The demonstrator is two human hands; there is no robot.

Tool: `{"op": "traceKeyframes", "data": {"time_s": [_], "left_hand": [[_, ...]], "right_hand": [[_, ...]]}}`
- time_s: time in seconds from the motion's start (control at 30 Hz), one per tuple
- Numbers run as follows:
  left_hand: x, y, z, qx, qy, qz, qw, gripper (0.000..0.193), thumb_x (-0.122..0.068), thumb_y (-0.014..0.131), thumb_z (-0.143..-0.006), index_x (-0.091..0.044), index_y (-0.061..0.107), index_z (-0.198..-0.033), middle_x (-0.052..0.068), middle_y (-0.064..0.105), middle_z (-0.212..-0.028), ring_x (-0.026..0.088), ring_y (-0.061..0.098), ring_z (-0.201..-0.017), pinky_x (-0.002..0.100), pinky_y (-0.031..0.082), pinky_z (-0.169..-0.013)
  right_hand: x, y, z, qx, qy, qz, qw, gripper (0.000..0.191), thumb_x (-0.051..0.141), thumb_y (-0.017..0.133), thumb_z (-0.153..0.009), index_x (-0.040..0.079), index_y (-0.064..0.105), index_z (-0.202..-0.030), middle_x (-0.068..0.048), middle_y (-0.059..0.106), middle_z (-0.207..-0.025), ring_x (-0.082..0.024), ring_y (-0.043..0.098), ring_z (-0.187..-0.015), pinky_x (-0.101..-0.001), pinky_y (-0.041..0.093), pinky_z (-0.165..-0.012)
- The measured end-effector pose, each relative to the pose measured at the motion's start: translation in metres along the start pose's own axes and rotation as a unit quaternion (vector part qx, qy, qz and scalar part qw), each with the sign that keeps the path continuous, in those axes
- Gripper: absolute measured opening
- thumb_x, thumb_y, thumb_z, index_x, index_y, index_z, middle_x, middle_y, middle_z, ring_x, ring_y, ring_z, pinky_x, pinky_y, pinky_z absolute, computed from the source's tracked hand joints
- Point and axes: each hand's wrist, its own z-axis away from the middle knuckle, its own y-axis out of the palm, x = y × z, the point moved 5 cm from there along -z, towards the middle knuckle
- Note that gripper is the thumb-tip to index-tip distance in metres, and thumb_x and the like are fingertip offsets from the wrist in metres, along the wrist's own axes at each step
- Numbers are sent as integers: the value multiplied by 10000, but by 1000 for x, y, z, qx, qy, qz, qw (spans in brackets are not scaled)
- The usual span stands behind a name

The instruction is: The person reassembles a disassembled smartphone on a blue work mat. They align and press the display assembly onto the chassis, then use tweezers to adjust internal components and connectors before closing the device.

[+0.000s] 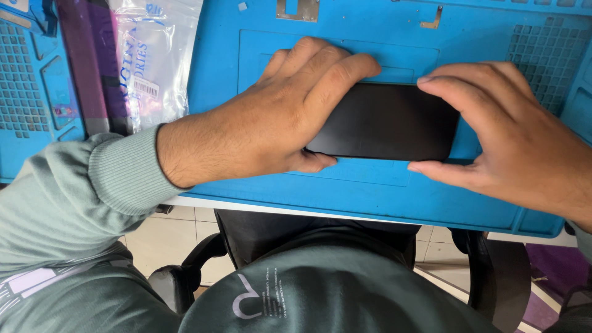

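A black smartphone (387, 121) lies flat, dark face up, on a blue repair mat (364, 191). My left hand (271, 117) covers the phone's left end, fingers over its top edge and thumb under its near edge. My right hand (512, 139) grips the phone's right end, fingers along the far edge and thumb at the near right corner. Both hands hold the phone against the mat.
A clear plastic bag (154, 55) with printing lies at the back left beside a purple strip (83, 68). Small metal brackets (297, 9) sit at the mat's far edge. A second blue mat (31, 80) lies left. A black chair (191, 271) and tiled floor show below the table edge.
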Motion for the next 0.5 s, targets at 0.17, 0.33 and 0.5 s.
{"op": "traceKeyframes", "data": {"time_s": [0.17, 0.33, 0.5], "left_hand": [[0, -1, -1, 4, -1, 1, 1000, 1075, -272, 997, -691, -70, 334, -1512, 133, 504, -1377, 341, 467, -1339, 509, 413, -1044], [-1, -1, -1, 3, 1, -1, 1000, 1056, -268, 994, -708, -67, 338, -1511, 137, 497, -1391, 348, 464, -1344, 509, 411, -1059], [-1, -1, 0, 3, 0, -1, 1000, 1050, -264, 991, -708, -66, 340, -1508, 135, 493, -1394, 349, 465, -1333, 507, 411, -1060]], "right_hand": [[0, 0, 0, 7, 6, -2, 1000, 951, 416, 890, -625, -10, 516, -1388, -180, 543, -1361, -349, 506, -1285, -437, 504, -1027], [1, -1, -1, 7, 2, 2, 1000, 947, 415, 887, -628, -7, 515, -1389, -172, 545, -1358, -345, 504, -1284, -438, 503, -1035], [2, -1, -1, 6, 2, -4, 1000, 938, 415, 889, -632, -2, 518, -1385, -167, 547, -1362, -343, 502, -1282, -434, 502, -1032]]}}
